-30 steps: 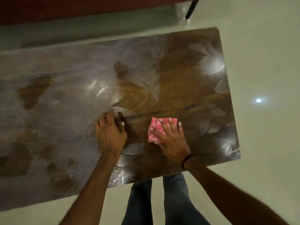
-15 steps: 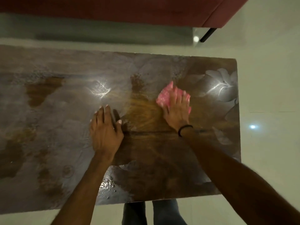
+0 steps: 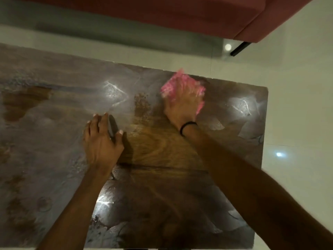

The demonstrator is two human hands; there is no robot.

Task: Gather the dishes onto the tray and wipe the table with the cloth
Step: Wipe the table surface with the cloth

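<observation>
A person leans over a glossy wooden table [image 3: 171, 186], the right hand [image 3: 182, 105] pressed flat on a pink cloth [image 3: 170, 85] near the table's far edge, fingers spread over the blurred fabric. The left hand [image 3: 100, 139] rests palm-down near the table's middle, fingers together, thumb apart, holding nothing. A red sofa [image 3: 180, 13] stands beyond.
</observation>
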